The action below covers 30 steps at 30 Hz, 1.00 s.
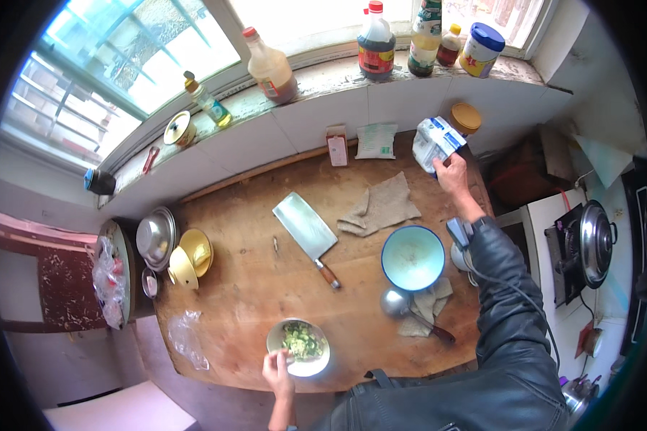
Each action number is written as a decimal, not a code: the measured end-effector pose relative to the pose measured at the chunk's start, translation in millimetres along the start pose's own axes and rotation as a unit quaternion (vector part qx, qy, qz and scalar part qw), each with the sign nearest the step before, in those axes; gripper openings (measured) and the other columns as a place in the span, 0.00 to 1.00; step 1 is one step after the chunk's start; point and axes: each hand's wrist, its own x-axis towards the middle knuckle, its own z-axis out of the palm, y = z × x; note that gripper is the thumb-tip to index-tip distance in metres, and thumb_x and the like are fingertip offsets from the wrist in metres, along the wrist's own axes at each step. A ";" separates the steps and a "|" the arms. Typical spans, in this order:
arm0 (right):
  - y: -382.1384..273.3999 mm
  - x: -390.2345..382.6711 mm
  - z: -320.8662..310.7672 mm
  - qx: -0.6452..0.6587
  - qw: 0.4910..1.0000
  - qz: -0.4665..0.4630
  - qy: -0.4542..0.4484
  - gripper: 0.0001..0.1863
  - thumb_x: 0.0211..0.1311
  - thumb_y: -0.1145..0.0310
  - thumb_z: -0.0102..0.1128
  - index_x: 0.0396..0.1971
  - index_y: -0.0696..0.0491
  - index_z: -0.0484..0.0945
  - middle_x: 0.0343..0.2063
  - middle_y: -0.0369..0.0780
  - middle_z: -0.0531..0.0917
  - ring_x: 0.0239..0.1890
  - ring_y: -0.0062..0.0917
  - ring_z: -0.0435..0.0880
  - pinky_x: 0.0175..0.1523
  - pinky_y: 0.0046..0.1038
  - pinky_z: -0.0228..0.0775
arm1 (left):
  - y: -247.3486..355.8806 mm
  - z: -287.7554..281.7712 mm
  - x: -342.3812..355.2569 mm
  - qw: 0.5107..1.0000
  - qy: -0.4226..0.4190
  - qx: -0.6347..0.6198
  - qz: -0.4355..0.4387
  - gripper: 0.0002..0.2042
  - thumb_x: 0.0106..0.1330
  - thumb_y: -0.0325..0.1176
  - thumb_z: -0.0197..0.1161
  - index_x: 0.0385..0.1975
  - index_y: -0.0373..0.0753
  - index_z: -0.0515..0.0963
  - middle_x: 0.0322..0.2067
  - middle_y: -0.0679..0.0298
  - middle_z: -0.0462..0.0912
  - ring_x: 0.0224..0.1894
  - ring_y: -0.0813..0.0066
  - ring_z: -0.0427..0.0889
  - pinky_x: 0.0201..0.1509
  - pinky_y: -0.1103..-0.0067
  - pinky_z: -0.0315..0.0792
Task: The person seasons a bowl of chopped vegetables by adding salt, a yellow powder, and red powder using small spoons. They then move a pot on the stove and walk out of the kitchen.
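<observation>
My right hand (453,176) reaches to the far right of the table and grips the lower edge of a white and blue plastic bag (436,144). Near the front edge, my left hand (279,372) is closed at the side of a white bowl (313,368). Its fingers pinch something thin at the rim that I cannot make out. Chopped green vegetables (302,340) lie inside that bowl. A jar with an orange-brown lid (466,118) stands right behind the bag.
On the wooden table (244,309) lie a cleaver (305,226), grey cloths (384,205), a pale blue bowl (413,258) and a ladle (397,303). Yellow bowls (183,269) stand at the left. Bottles (272,68) line the windowsill. A stove with a lidded pan (595,244) is at the right.
</observation>
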 end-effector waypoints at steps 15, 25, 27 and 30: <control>-251.9 -410.7 -67.1 0.273 0.916 0.147 -0.254 0.23 0.70 0.76 0.62 0.64 0.58 0.74 0.52 0.36 0.84 0.54 0.20 0.81 0.61 0.27 0.73 | 83.3 78.6 -22.7 0.828 -0.528 -0.183 0.038 0.20 0.75 0.26 0.62 0.65 0.35 0.72 0.55 0.64 0.83 0.58 0.78 0.79 0.64 0.75 0.73; -245.8 -524.2 -17.0 0.278 0.941 0.164 -0.101 0.14 0.78 0.66 0.60 0.55 0.58 0.83 0.45 0.32 0.87 0.46 0.15 0.80 0.53 0.22 0.74 | 0.5 7.2 -47.4 0.875 -0.447 -0.175 0.061 0.14 0.82 0.40 0.56 0.52 0.35 0.81 0.39 0.74 0.81 0.42 0.86 0.75 0.48 0.84 0.71; -250.8 -529.1 -10.6 0.262 0.944 0.166 -0.113 0.14 0.78 0.65 0.61 0.54 0.59 0.84 0.44 0.32 0.87 0.45 0.15 0.80 0.52 0.22 0.74 | -12.8 4.4 -42.2 0.896 -0.416 -0.141 0.067 0.14 0.82 0.41 0.56 0.49 0.35 0.81 0.35 0.76 0.80 0.39 0.87 0.74 0.45 0.85 0.71; -256.5 -530.6 -0.4 0.267 0.941 0.174 -0.117 0.14 0.78 0.65 0.61 0.51 0.59 0.85 0.42 0.33 0.87 0.43 0.14 0.80 0.50 0.22 0.74 | -21.9 0.6 -45.1 0.895 -0.393 -0.209 0.028 0.15 0.81 0.42 0.58 0.48 0.34 0.81 0.35 0.75 0.83 0.38 0.88 0.77 0.44 0.85 0.73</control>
